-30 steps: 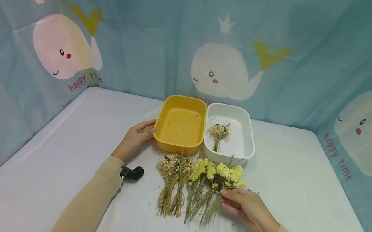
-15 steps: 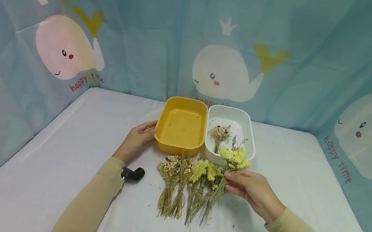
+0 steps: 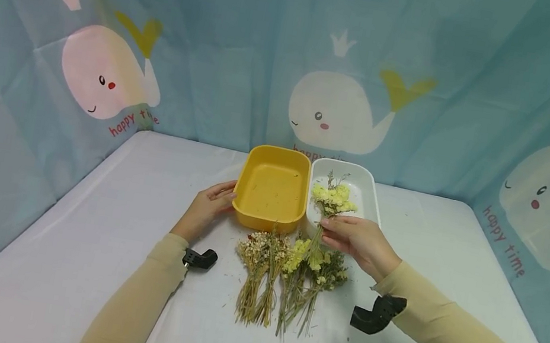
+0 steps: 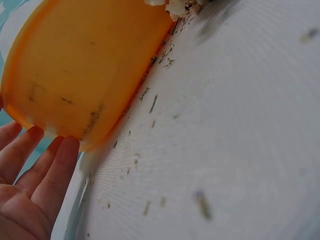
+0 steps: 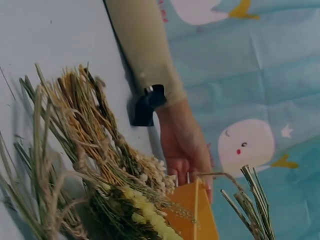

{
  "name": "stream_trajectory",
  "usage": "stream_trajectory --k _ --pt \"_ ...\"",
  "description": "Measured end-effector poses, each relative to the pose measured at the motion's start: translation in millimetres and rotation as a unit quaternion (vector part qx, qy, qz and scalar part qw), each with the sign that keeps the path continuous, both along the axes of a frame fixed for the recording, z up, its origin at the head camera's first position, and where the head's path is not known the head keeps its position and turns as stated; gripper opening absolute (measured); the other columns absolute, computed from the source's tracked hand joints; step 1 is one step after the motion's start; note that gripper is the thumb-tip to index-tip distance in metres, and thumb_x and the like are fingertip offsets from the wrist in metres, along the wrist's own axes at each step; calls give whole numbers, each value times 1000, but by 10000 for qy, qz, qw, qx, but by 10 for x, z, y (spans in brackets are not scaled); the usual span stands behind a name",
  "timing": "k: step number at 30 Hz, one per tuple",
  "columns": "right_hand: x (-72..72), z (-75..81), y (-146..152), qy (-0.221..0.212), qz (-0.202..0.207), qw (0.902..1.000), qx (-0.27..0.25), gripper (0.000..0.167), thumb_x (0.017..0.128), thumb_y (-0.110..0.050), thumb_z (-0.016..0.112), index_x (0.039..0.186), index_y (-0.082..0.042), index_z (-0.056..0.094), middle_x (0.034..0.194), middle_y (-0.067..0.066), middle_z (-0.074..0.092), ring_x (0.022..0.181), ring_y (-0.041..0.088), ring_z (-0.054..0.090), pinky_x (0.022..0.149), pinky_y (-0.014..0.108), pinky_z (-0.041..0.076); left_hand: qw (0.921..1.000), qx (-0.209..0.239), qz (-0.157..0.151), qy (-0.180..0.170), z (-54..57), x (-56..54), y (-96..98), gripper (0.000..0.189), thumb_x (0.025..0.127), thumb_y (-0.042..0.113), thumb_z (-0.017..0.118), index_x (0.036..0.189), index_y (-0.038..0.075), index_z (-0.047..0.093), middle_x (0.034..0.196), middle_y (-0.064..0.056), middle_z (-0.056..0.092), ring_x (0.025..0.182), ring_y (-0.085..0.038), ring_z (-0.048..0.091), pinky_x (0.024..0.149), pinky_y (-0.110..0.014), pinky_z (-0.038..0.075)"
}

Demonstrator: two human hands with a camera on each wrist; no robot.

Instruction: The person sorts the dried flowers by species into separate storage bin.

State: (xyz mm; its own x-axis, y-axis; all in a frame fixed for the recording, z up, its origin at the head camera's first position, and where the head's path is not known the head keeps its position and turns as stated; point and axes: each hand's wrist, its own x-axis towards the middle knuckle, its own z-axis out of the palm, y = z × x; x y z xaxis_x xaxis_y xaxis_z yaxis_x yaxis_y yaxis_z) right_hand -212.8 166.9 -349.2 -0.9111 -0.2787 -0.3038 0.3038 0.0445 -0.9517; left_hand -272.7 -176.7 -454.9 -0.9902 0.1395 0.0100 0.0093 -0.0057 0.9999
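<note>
My right hand [image 3: 363,245] pinches the stems of a bunch of yellow dried flowers [image 3: 334,197], whose heads are over the white box [image 3: 372,196]. The small pale bunch in that box is now hidden behind it. With straight fingers, my left hand [image 3: 205,208] touches the left wall of the yellow box [image 3: 267,222]; the left wrist view has these fingertips [image 4: 67,150] against its side. In front of the boxes lie pale dried-flower bunches [image 3: 256,252] and yellow ones [image 3: 297,253]. Twine-tied stems [image 5: 82,135] show close up in the right wrist view.
Both boxes stand side by side on the white-covered table [image 3: 79,248]. Bits of stem and petal [image 4: 153,103] are scattered over the cloth. A blue curtain [image 3: 223,91] with printed whales closes off the back and sides.
My right hand has lifted a yellow flower bunch from the row and carried it forward and left to the white box. My left hand has stayed at the yellow box.
</note>
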Motion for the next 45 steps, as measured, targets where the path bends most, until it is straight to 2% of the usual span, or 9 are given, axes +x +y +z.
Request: stream_trajectory --k 1,6,10,16,20,27,37,45 --pt "-19 7 -20 0 7 10000 -53 40 96 -8 64 129 13 55 95 -1 72 84 7 71 86 22 61 10000 10 -22 -28 26 13 2 57 102 25 58 152 6 39 154 -13 45 141 -26 48 97 -20 55" --pt "-107 40 -140 -81 -93 9999 -99 35 95 -5 66 125 11 58 92 0 73 81 8 73 84 23 62 10000 -13 -6 -49 22 6 -5 55 102 22 57 152 6 40 154 -13 46 140 -27 48 98 -20 55" --pt "-198 46 -224 -8 -177 9998 -23 30 94 -5 67 120 9 62 90 0 73 78 8 73 81 23 62 10000 -46 4 -14 -13 -12 -14 55 103 23 57 152 7 40 154 -12 46 140 -26 48 97 -20 55" --pt "-341 74 -297 264 -93 9996 38 34 95 -6 66 124 10 61 91 -2 74 77 7 73 82 23 62 10000 38 -47 -15 -1 -7 -4 54 102 22 57 152 7 40 154 -12 46 140 -25 49 97 -20 56" --pt "-430 102 -369 272 -45 9995 130 38 94 -7 67 128 9 60 91 -3 75 78 6 73 86 25 61 10000 40 -48 -5 9 -5 -6 53 102 22 57 151 8 41 154 -11 47 140 -25 49 97 -20 55" --pt "-556 135 -515 271 -3 9993 241 39 95 -8 66 131 7 60 92 -4 72 77 5 72 80 20 62 10000 -27 10 8 11 -1 -4 54 101 25 59 151 10 43 153 -9 48 139 -23 49 99 -21 55" --pt "-784 162 -699 164 -211 9996 126 33 95 -6 66 125 6 63 87 -2 72 72 6 71 74 19 62 9999 -129 16 -24 3 -6 2 57 99 33 62 150 14 45 153 -7 49 139 -21 50 100 -25 55" --pt "-948 176 -827 228 -324 9990 213 33 94 -7 67 125 6 65 85 -1 72 70 6 71 77 21 63 10000 -49 37 -60 3 -6 2 55 101 28 60 150 11 44 153 -8 49 139 -22 49 99 -23 56"
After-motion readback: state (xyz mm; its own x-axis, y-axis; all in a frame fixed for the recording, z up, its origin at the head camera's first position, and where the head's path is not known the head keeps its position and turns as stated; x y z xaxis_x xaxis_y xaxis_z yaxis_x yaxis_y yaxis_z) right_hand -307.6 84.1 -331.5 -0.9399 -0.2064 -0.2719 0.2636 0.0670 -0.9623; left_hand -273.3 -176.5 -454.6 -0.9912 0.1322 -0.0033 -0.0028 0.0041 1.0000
